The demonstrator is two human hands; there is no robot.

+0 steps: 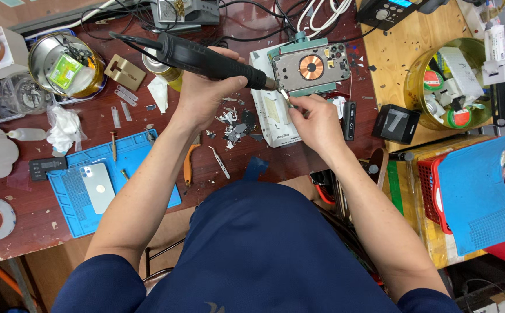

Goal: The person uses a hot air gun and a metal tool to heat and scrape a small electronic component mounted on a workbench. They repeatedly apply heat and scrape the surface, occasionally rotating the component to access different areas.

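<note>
A technician's left hand (209,87) gripped a black hot-air wand (206,58), nozzle at the phone's (310,68) nine o'clock edge on the desk (90,124), while the right hand (316,119) pinched tweezers (285,97) at seven o'clock. Good practice seemingly meant steady heat and gentle prying, clear of the copper coil (311,67).

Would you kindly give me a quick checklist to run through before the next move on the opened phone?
1. Left hand grips hot-air tool: ok.
2. Nozzle at phone edge: ok.
3. Right hand grip on thin tool: ok.
4. Phone clamped in holder: cannot tell.
5. Debris beside holder: not ok.
6. Fingers away from nozzle: not ok, close.
</note>
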